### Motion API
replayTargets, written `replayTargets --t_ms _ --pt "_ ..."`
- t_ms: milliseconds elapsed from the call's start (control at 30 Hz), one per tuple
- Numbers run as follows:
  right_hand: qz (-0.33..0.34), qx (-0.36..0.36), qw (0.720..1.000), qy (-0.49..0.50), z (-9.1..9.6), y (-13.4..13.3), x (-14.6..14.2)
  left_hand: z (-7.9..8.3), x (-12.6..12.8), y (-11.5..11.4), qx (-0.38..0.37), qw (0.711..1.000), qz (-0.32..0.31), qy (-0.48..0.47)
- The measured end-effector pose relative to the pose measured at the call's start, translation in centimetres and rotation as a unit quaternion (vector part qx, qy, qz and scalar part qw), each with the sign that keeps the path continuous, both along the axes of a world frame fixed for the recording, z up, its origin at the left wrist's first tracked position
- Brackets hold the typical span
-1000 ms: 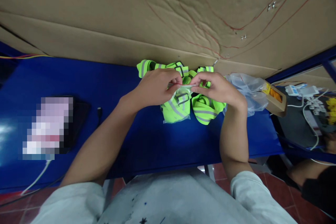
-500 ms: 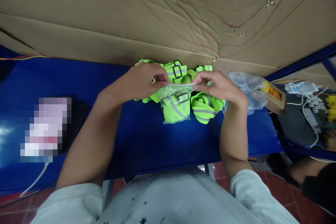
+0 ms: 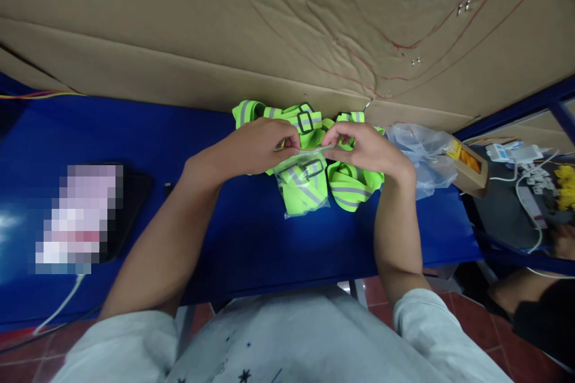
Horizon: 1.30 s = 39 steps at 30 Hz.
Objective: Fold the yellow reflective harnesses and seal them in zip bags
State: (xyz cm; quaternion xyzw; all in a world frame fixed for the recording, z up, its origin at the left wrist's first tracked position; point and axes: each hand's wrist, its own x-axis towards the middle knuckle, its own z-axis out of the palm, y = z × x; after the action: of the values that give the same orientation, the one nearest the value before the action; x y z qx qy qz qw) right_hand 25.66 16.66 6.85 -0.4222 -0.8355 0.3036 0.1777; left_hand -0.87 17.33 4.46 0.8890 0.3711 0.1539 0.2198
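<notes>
My left hand [image 3: 258, 146] and my right hand [image 3: 363, 146] both pinch the top edge of a small clear plastic bag [image 3: 303, 182] that holds a folded neon-green reflective strap with a black buckle. The bag hangs over the blue table [image 3: 251, 233]. Right of it lies a loose folded green strap [image 3: 353, 185]. More green straps with a buckle [image 3: 300, 116] lie just behind my hands, against the cardboard wall.
A crumpled heap of clear plastic bags [image 3: 422, 152] and a small brown box [image 3: 471, 167] sit to the right. A blurred-out dark object [image 3: 85, 215] with a white cable lies at the left. Creased cardboard [image 3: 287, 24] backs the table. Cables and chargers [image 3: 530, 173] lie far right.
My left hand slid out to the left along the bag's top edge, then came back toward the right hand. The bag stays pinched between both hands and shifted slightly.
</notes>
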Motion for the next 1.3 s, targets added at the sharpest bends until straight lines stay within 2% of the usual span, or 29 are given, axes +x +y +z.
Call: replayTargets --t_ms 100,167,267,367,467,633,800,933,1000,1100,1167,1300 --pt "0.007 -0.011 1.000 0.005 -0.4 0.2 -0.4 -0.6 0.4 0.1 0.000 1.000 -0.018 0.009" --pt "0.007 0.006 1.000 0.003 -0.7 0.3 -0.6 -0.8 0.6 0.2 -0.004 1.000 -0.030 0.001" --pt "0.020 0.013 1.000 -0.001 -1.1 0.5 -0.7 -0.7 0.7 0.3 -0.024 0.999 -0.033 -0.020" --pt "0.048 -0.012 0.999 -0.010 -1.0 0.5 -0.7 -0.1 0.0 0.4 -0.087 0.996 -0.019 -0.024" --pt "0.064 -0.003 0.998 -0.012 -0.7 0.3 -0.5 0.3 -1.2 0.5 -0.129 0.991 -0.025 -0.018" --pt "0.067 -0.009 0.998 -0.003 -0.5 0.1 -0.5 0.6 -1.9 0.6 -0.090 0.995 -0.033 -0.037" --pt "0.037 -0.013 0.999 0.022 0.4 -0.3 -0.2 1.4 -2.3 0.3 -0.101 0.994 0.020 -0.038" --pt "0.046 -0.027 0.994 0.093 1.8 -1.4 0.0 2.3 -2.8 -0.1 -0.115 0.986 0.009 -0.117" --pt "0.022 -0.029 0.988 0.150 2.2 -2.1 -0.2 2.6 -2.7 -0.3 -0.126 0.978 -0.034 -0.162" --pt "-0.066 0.004 0.972 0.225 2.3 -2.8 -0.7 2.7 -2.0 -0.8 -0.179 0.963 -0.072 -0.190" --pt "-0.118 0.045 0.961 0.247 2.3 -2.9 -0.9 3.0 -1.6 -1.1 -0.182 0.959 -0.045 -0.214" --pt "-0.179 0.151 0.941 0.243 3.1 -3.0 0.1 4.0 -2.4 -2.1 -0.078 0.962 0.069 -0.251"
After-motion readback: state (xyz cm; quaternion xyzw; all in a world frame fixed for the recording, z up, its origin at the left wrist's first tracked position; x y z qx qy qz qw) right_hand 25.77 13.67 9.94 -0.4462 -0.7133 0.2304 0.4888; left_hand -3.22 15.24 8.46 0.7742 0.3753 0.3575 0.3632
